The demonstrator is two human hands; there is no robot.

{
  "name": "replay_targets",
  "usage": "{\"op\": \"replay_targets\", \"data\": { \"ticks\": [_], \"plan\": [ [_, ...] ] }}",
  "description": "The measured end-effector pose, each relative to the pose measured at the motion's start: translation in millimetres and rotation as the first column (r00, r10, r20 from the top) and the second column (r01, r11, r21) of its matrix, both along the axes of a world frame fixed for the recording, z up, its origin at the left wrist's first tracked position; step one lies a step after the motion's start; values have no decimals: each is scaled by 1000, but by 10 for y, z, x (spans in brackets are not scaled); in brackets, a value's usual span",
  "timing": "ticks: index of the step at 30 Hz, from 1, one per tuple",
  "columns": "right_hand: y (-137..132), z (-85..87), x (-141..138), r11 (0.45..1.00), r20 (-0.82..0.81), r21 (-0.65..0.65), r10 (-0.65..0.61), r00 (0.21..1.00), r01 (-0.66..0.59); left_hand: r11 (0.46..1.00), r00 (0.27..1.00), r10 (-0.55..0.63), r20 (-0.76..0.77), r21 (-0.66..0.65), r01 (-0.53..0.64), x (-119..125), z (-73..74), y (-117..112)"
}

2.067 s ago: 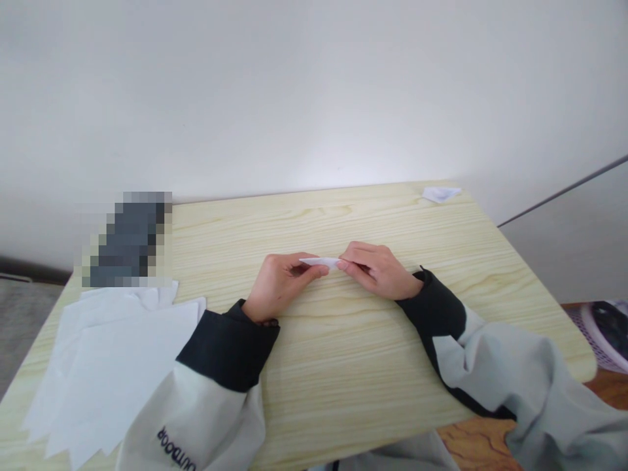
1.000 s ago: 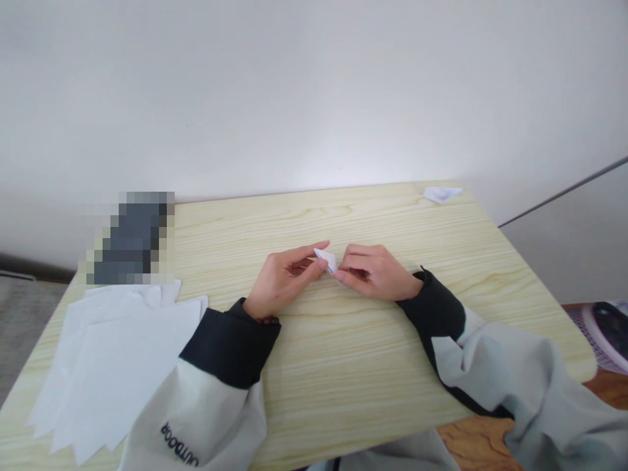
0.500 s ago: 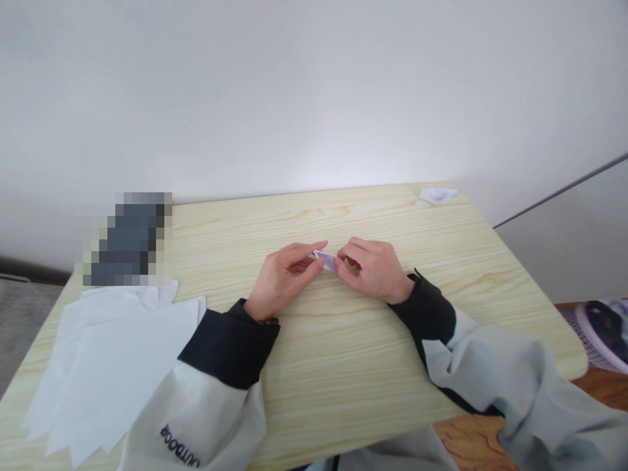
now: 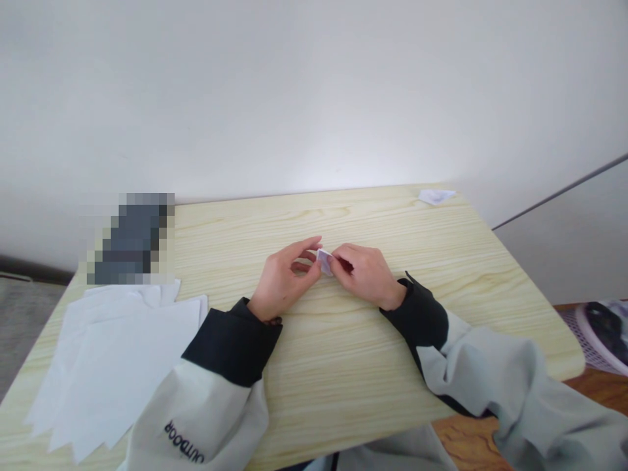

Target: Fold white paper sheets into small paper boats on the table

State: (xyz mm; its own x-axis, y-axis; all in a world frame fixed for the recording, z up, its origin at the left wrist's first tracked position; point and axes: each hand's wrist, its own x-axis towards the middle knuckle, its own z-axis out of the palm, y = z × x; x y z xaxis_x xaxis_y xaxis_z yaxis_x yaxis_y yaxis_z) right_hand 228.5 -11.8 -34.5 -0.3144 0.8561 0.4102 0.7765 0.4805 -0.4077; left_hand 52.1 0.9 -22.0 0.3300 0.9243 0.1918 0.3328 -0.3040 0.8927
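A white wall (image 4: 314, 98) is standing behind the table (image 4: 343, 379). A basket (image 4: 586, 337) is sitting beside the table's right edge. A pile of white paper (image 4: 127, 366) is lying on the table's left side. A dark, blurry thing (image 4: 132, 239) is lying near its back left corner. The left hand (image 4: 284, 278) and right hand (image 4: 367, 275) are pinching with narrow grips. A folded paper (image 4: 436, 196) is lying at the table's back right corner. Both hands are holding a tiny paper fold (image 4: 324, 260) over the table's middle.

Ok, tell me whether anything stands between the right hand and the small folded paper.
Nothing visible does: the right hand touches the folded paper directly, with the left hand at its opposite edge.
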Motion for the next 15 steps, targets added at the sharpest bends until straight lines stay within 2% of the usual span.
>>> {"op": "replay_targets", "data": {
  "ticks": [5,10,15],
  "plan": [
    [13,8,0,997,-63,-82,-13,998,8,1000,1000,20,4,8,-20,28,-14,-9],
    [16,23,-4,993,-165,-112,16,986,-35,993,994,113,2,-44,-113,48,-26,-9],
    [-2,8,-13,992,-257,-122,-55,965,24,991,990,131,-54,-20,-132,34,-14,-25]
  ]
}}
